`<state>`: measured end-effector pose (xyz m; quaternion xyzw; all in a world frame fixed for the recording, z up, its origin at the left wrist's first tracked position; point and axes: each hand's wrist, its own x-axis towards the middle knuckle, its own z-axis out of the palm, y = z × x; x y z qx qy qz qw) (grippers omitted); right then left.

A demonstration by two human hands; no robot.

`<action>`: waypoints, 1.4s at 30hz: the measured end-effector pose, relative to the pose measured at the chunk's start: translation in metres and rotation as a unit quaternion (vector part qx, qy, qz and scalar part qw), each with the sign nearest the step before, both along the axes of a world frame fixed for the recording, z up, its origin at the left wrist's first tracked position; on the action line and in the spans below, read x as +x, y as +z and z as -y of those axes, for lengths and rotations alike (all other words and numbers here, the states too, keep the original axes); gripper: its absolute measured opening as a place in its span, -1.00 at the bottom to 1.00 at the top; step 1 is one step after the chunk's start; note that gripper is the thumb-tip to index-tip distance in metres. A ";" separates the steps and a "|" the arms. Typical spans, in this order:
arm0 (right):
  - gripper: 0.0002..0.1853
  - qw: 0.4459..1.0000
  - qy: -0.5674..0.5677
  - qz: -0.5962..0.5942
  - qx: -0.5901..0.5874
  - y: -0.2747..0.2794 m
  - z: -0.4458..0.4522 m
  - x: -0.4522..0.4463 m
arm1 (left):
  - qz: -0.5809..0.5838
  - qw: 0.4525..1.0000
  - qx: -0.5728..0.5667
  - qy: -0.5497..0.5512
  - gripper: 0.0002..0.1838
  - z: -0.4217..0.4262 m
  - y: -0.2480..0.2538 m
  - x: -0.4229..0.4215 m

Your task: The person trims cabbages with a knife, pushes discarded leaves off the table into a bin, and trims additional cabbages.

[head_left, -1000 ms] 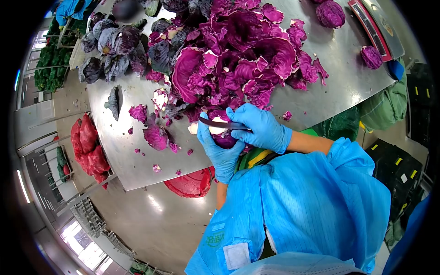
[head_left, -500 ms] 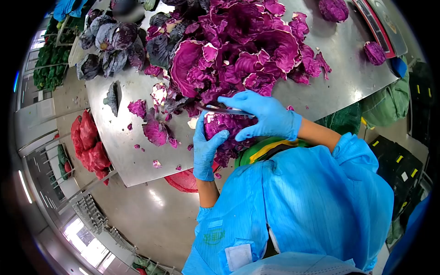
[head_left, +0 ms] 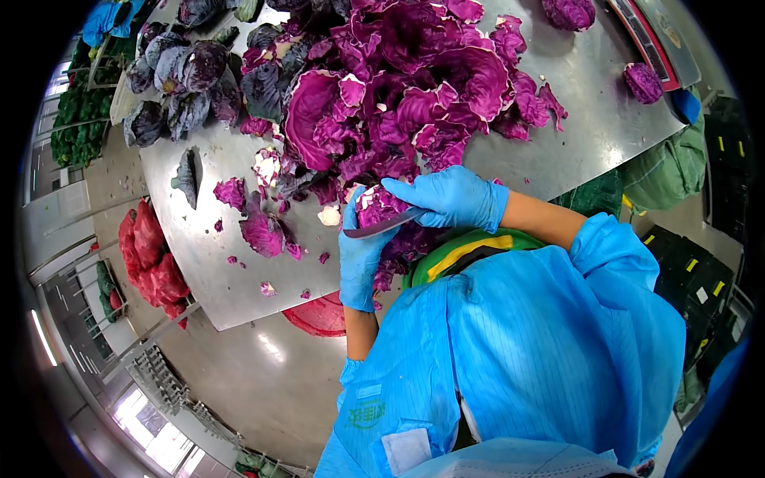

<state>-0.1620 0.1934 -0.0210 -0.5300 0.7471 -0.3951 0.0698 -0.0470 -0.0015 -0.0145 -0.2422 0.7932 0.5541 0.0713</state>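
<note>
Near the table's front edge, my left hand point(head_left: 362, 255), in a blue glove, holds a purple cabbage point(head_left: 381, 205) from its left side. My right hand point(head_left: 458, 199), also gloved, is closed round the handle of a knife point(head_left: 386, 225). The dark curved blade points left and lies across the front of the cabbage, over my left hand's fingers. Part of the cabbage is hidden by the hands and blade. Just beyond it is a large heap of loose purple leaves point(head_left: 398, 95). A pale cut piece point(head_left: 329, 215) lies left of the cabbage.
Dark outer-leaved cabbages point(head_left: 191, 72) sit at the table's back left. Two trimmed cabbages point(head_left: 569, 13) point(head_left: 643, 83) lie at the right beside a red-edged scale point(head_left: 644, 40). Scraps dot the metal table point(head_left: 215, 279). Red sacks point(head_left: 151, 255) stand left, green sacks point(head_left: 669, 175) right.
The knife has come from the cabbage's far side to its near side, its blade now slanting down to the left. Earlier, the cabbage was turned in my left hand, exposing its ruffled purple side.
</note>
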 end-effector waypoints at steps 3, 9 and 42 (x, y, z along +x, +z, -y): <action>-0.30 0.994 0.011 0.110 -0.022 0.001 0.000 -0.004 | -0.002 0.953 0.288 0.097 -0.23 -0.011 0.030 0.001; -0.48 0.999 0.029 0.020 -0.014 0.007 0.006 -0.018 | -0.045 0.976 0.201 0.065 -0.20 -0.005 0.001 0.002; -0.85 0.972 -0.085 -0.213 0.044 -0.019 -0.002 -0.025 | -0.037 0.998 0.021 0.050 -0.07 -0.021 0.018 0.007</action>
